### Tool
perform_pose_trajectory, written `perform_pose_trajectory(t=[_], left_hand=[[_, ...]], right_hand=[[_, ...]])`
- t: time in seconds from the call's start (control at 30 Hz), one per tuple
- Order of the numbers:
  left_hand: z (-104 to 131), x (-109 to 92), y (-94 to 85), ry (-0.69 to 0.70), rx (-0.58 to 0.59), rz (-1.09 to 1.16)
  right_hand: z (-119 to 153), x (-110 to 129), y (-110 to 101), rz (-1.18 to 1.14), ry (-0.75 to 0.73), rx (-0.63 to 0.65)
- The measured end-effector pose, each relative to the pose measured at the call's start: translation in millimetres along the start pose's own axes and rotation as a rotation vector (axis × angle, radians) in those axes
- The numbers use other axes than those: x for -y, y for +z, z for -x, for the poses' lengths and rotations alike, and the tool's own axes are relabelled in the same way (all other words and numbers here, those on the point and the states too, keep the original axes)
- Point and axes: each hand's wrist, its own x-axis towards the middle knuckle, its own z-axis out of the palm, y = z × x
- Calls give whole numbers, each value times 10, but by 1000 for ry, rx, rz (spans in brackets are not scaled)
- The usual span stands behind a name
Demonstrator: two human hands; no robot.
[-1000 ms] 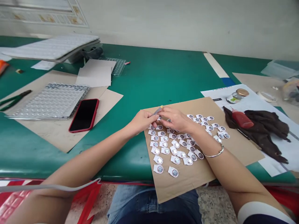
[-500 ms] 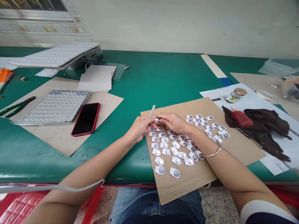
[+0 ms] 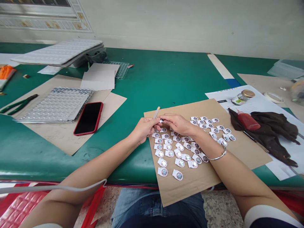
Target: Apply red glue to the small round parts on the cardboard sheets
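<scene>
My left hand [image 3: 147,129] is closed, with a slim pale stick with a yellow end [image 3: 156,112], like a pen, jutting up from the fingers. Fingertips of both hands meet at a small white piece [image 3: 161,120], mostly hidden by them. My right hand [image 3: 177,124] is closed at that piece, its fingers bent over it. Below and to the right, several small white tabs with round silvery discs [image 3: 180,162] lie in loose rows on a sheet of brown paper [image 3: 190,193]. Some tabs are hidden beneath my right hand and forearm.
To the left lie a red-edged phone [image 3: 88,118], a clear blister sheet [image 3: 58,104] and green-handled pliers [image 3: 20,104]. On the right are a glass jar [image 3: 243,97], a red squeeze bottle [image 3: 248,121] and dark cloth [image 3: 276,126]. A grey cable [image 3: 54,189] crosses my left forearm.
The view has shifted slightly. Both hands stay together at the small white piece, with the stick still in my left hand; the tabs on the paper lie as before.
</scene>
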Motion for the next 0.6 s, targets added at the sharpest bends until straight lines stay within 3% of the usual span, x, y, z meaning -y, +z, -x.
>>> perform_pose_trajectory(t=[0.6], left_hand=[[-13,9,-4,-21,3,47]], right_hand=[[6,62,-27,85,5,35]])
